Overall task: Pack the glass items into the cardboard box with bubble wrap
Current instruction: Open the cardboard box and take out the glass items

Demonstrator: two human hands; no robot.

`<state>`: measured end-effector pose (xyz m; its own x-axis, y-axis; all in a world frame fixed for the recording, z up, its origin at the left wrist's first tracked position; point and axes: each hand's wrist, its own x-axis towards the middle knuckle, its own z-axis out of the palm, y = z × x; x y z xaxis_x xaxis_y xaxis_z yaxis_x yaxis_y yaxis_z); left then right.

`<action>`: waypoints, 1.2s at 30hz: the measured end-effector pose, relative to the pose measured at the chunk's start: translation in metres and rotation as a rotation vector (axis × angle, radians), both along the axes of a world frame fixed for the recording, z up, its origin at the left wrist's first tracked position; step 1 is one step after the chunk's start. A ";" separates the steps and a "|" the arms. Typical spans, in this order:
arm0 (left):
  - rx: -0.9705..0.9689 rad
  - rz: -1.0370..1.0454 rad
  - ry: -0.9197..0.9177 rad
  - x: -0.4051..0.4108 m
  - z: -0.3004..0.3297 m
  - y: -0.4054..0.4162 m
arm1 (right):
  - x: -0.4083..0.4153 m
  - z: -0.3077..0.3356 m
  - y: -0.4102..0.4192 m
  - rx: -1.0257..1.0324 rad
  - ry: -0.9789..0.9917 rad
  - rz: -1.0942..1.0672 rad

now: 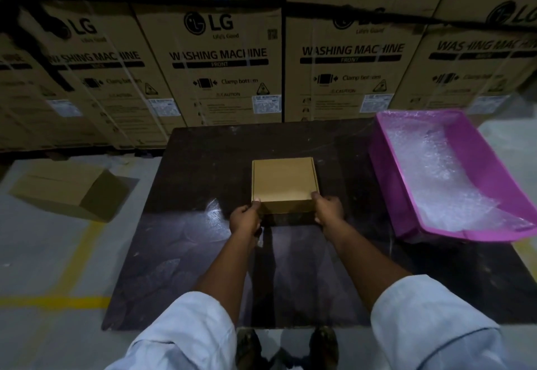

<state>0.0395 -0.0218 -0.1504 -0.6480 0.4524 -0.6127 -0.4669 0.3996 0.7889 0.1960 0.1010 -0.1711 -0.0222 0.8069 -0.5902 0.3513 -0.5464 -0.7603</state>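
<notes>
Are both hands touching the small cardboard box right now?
Touching. The head view shows the left hand and right hand gripping the near corners of the closed small cardboard box, thumbs on its top edge.

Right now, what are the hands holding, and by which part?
Both hands hold the small cardboard box by its near corners: the left hand at the near-left corner, the right hand at the near-right.

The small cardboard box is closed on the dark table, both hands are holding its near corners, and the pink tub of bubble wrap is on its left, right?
Not quite. The head view shows the pink tub of bubble wrap to the right of the small cardboard box, not the left. The rest holds: closed box on the dark table, left hand and right hand at its near corners.
</notes>
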 end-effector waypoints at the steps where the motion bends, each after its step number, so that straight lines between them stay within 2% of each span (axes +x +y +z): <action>1: -0.002 0.020 -0.001 0.002 0.000 0.001 | 0.000 -0.009 0.002 0.003 -0.002 -0.012; 6: 0.003 0.077 0.017 0.012 0.002 0.001 | -0.002 0.015 -0.017 0.049 -0.029 -0.080; 10: -0.030 0.114 0.108 0.020 0.003 -0.002 | -0.008 0.023 -0.027 0.095 -0.069 -0.121; 15: -0.036 0.099 0.211 0.023 0.000 -0.003 | -0.009 0.030 -0.033 0.123 -0.035 -0.191; 25: -0.002 0.142 0.257 0.032 0.002 -0.004 | -0.013 0.024 -0.046 0.230 0.075 -0.316; 36: -0.109 0.200 0.328 0.038 0.012 0.007 | -0.023 0.028 -0.045 0.192 0.056 -0.339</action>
